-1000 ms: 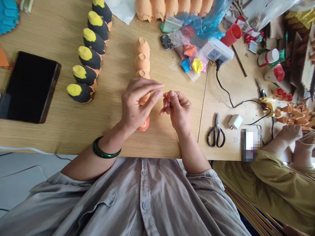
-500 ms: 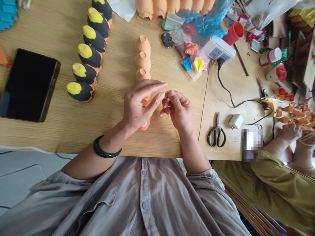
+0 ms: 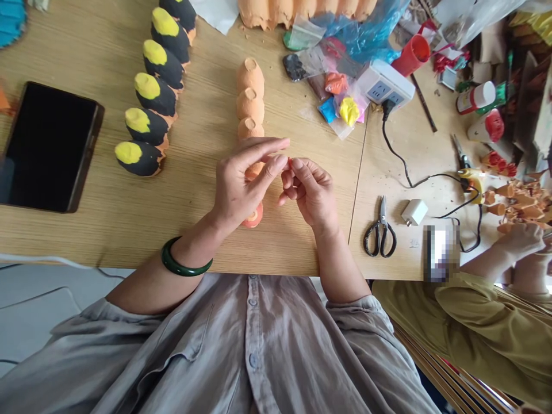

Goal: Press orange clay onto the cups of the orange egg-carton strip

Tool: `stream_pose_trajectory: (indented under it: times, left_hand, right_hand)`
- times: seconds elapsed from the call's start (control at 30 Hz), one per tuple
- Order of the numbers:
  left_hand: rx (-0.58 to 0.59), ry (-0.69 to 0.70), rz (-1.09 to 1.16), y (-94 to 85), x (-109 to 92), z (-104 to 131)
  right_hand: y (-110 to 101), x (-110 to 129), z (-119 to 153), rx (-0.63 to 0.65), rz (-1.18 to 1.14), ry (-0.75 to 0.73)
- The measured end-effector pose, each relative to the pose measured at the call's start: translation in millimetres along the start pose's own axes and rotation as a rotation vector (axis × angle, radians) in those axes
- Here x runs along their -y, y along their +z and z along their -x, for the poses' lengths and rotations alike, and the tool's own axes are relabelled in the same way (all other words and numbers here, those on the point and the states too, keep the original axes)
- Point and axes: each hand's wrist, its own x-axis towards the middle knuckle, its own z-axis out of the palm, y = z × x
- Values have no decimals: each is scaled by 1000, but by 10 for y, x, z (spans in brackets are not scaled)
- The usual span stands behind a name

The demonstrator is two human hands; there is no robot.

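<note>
Compared with a second ago, the left hand is bringing its thumb closer to the right hand, narrowing the gap between them, while a co-worker's hand is sitting farther right. The right hand is pinching a tiny orange bit between thumb and fingers. The left hand is holding its index finger outstretched above its thumb, whose tip is lying just beside the bit; whether it is gripping the bit, one cannot tell. Both hands are hovering over the table, the left one partly covering a bumpy orange strip, whose near end is showing a redder coating. Black-and-yellow pieces are standing in a row to the left, and scissors are lying to the right.
</note>
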Motion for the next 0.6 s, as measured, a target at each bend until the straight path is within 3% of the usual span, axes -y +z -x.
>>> stream_pose_trajectory:
  times: [0.17, 0.33, 0.6]
  left_hand:
    - [26, 28, -51, -8, -12, -7]
    - [-23, 97, -94, 21, 22, -1]
    - [10, 49, 52, 43, 160, 16]
  right_hand:
    - [-6, 17, 8, -7, 16, 24]
    - [-19, 14, -2, 61, -26, 97]
    - [-29, 5, -12, 45, -136, 59]
